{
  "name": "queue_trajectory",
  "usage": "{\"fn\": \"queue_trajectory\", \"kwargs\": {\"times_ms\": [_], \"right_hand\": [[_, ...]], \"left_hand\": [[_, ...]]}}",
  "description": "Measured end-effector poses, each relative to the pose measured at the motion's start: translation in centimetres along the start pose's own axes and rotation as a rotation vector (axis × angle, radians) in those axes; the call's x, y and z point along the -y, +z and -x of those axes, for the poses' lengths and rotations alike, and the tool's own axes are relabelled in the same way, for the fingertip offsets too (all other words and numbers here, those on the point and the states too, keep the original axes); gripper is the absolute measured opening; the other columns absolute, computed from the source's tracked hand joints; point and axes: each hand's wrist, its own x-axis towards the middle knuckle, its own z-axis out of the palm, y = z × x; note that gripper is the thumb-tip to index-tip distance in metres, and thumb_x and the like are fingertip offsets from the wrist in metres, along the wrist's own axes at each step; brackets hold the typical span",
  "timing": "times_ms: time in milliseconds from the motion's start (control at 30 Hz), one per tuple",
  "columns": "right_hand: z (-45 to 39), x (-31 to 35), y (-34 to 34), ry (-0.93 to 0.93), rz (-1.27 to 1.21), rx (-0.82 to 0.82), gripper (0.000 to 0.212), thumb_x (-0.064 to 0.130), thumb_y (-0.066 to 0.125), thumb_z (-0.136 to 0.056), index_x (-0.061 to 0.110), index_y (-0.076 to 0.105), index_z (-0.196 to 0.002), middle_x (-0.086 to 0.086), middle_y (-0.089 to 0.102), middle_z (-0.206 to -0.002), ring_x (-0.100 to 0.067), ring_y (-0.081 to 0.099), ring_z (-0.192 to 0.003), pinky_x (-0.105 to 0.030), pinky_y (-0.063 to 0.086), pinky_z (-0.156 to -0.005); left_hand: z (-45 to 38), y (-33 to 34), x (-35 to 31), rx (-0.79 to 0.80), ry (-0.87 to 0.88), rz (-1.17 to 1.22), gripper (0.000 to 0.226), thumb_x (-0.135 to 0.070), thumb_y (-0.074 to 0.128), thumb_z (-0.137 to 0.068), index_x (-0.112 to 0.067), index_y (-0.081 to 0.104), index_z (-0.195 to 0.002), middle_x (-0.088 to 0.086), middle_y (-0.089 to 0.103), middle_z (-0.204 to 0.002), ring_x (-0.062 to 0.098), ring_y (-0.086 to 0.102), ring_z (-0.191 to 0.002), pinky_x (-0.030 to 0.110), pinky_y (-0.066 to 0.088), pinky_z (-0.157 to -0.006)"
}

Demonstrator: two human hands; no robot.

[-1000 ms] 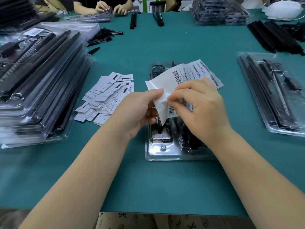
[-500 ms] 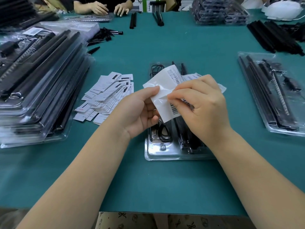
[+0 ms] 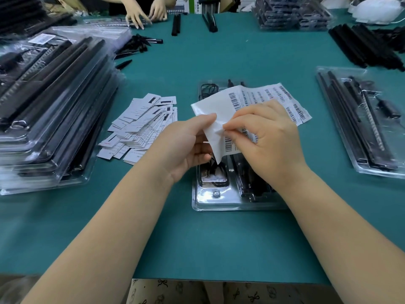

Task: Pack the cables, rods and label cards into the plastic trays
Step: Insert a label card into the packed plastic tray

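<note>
Grip: both hands pinch one sheet of barcode labels (image 3: 252, 102), held above the table. Left hand (image 3: 186, 145) holds the blank white corner of the sheet between thumb and curled fingers; right hand (image 3: 265, 137) pinches the sheet's printed part just beside it, thumb and forefinger closed on the paper, with the fingertips of the two hands nearly touching. From the grip the sheet fans up and to the right, barcode rows facing the camera. Directly beneath the grip lies a clear plastic tray (image 3: 219, 202) holding a coiled black cable (image 3: 215, 172) on its left side and black rods (image 3: 252, 187) on its right; sheet and hands hide its middle. Left of the grip, a loose pile of white label cards (image 3: 140, 126) rests on the green table (image 3: 197, 242). Farther left stands a stack of filled trays (image 3: 50, 110); to the right, apart, lies another filled tray (image 3: 359, 123). Beyond it, loose black rods (image 3: 363, 44) lie at the far right.
</note>
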Motion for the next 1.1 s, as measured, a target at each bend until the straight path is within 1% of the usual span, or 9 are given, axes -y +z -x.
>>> {"fn": "queue_trajectory", "kwargs": {"times_ms": [133,267,333,400,533,700,900,1000,1100], "right_hand": [[0.0,0.2,-0.3,0.035,-0.015,-0.063,0.003,0.008,0.075,-0.079,0.006,0.073,-0.078,-0.005,0.069,-0.084,-0.03,0.059,-0.08,-0.025,0.042,-0.077],[-0.1,0.6,-0.7,0.098,-0.03,-0.108,0.009,0.013,0.071,-0.083,0.006,0.073,-0.088,-0.001,0.065,-0.091,-0.024,0.056,-0.088,-0.021,0.041,-0.082],[-0.1,0.8,-0.9,0.161,-0.059,-0.107,0.018,0.019,0.069,-0.085,0.008,0.072,-0.099,0.002,0.058,-0.097,-0.019,0.051,-0.093,-0.022,0.041,-0.085],[-0.1,0.9,-1.0,0.191,-0.086,-0.088,0.022,0.022,0.067,-0.087,0.009,0.071,-0.104,0.003,0.055,-0.1,-0.018,0.049,-0.095,-0.022,0.041,-0.087],[-0.1,1.0,-1.1,0.256,-0.137,-0.059,0.024,0.023,0.064,-0.088,0.012,0.07,-0.108,0.005,0.056,-0.097,-0.017,0.051,-0.095,-0.02,0.04,-0.086],[-0.1,1.1,-1.0,0.282,-0.155,-0.027,0.024,0.022,0.064,-0.088,0.013,0.071,-0.109,0.007,0.057,-0.097,-0.017,0.052,-0.095,-0.015,0.039,-0.086],[-0.4,0.8,-1.3,0.391,-0.271,0.02,0.011,0.024,0.069,-0.082,0.033,0.07,-0.086,0.016,0.063,-0.083,-0.013,0.059,-0.083,-0.038,0.05,-0.081],[-0.4,0.5,-1.2,0.4,-0.26,0.068,0.008,0.025,0.067,-0.081,0.033,0.07,-0.081,0.022,0.061,-0.08,-0.007,0.057,-0.076,-0.033,0.049,-0.077],[-0.2,0.4,-1.1,0.415,-0.273,0.147,0.007,0.026,0.067,-0.083,0.033,0.069,-0.082,0.021,0.061,-0.08,-0.001,0.053,-0.072,-0.019,0.044,-0.071]], "left_hand": [[0.3,-0.1,-0.1,0.113,0.052,-0.007,0.013,-0.029,0.065,-0.077,-0.017,0.069,-0.081,-0.002,0.069,-0.071,0.01,0.06,-0.059,0.019,0.046,-0.05],[0.2,0.0,-0.3,0.095,0.113,0.056,0.017,-0.021,0.053,-0.093,-0.013,0.068,-0.095,0.003,0.074,-0.086,0.017,0.069,-0.078,0.035,0.055,-0.077],[0.2,0.1,-0.5,0.089,0.14,0.095,0.021,-0.023,0.048,-0.097,-0.012,0.066,-0.099,0.004,0.074,-0.09,0.018,0.071,-0.082,0.04,0.055,-0.082],[0.4,0.0,-0.5,0.122,0.179,0.112,0.023,-0.027,0.052,-0.094,-0.011,0.068,-0.098,0.006,0.074,-0.093,0.019,0.071,-0.084,0.041,0.056,-0.079],[1.0,-0.1,-0.6,0.247,0.239,0.094,0.02,-0.021,0.07,-0.072,-0.011,0.076,-0.088,0.006,0.073,-0.086,0.013,0.068,-0.071,0.018,0.054,-0.054],[1.0,-0.1,-0.5,0.152,0.26,-0.022,0.015,-0.006,0.061,-0.087,-0.008,0.074,-0.079,0.007,0.071,-0.075,0.012,0.061,-0.061,0.016,0.046,-0.046],[0.9,0.1,-0.3,0.134,0.192,-0.07,0.019,-0.01,0.06,-0.09,-0.008,0.072,-0.076,0.007,0.07,-0.072,0.01,0.059,-0.057,0.016,0.045,-0.045],[0.8,0.2,-0.1,0.115,0.162,-0.1,0.02,-0.013,0.06,-0.091,-0.01,0.073,-0.077,0.005,0.072,-0.073,0.009,0.06,-0.058,0.015,0.045,-0.046],[0.8,0.2,-0.2,0.069,0.139,-0.145,0.021,-0.015,0.059,-0.092,-0.012,0.072,-0.076,0.005,0.072,-0.07,0.009,0.062,-0.055,0.016,0.046,-0.044]]}}
